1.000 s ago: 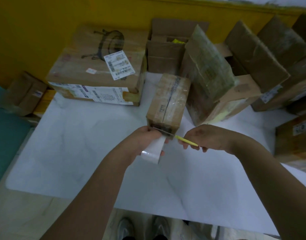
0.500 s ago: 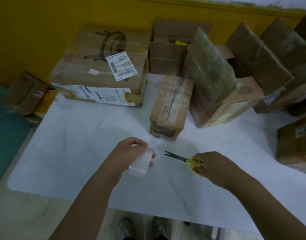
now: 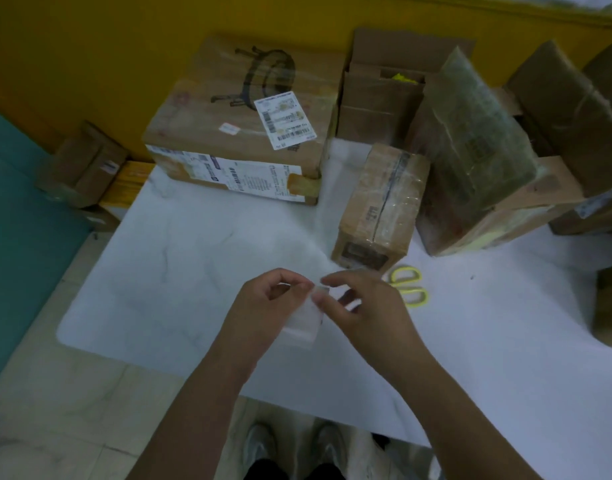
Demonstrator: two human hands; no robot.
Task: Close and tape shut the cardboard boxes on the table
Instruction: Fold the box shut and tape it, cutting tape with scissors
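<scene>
A small closed cardboard box (image 3: pixel 380 206) with clear tape along its top seam stands in the middle of the white table (image 3: pixel 180 271). In front of it my left hand (image 3: pixel 263 306) grips a roll of clear tape (image 3: pixel 302 323). My right hand (image 3: pixel 363 310) pinches the tape's edge at the top of the roll. Yellow-handled scissors (image 3: pixel 406 285) lie on the table just right of my right hand, near the small box's front corner.
A large labelled box (image 3: pixel 242 126) sits at the back left, an open box (image 3: pixel 384 88) behind the small one, and several taped boxes (image 3: pixel 470 147) crowd the right side. More boxes (image 3: pixel 79 164) lie on the floor at left.
My right hand has put the scissors down on the table and come over to the tape roll. My left hand still holds the roll, drawn back from the small box.
</scene>
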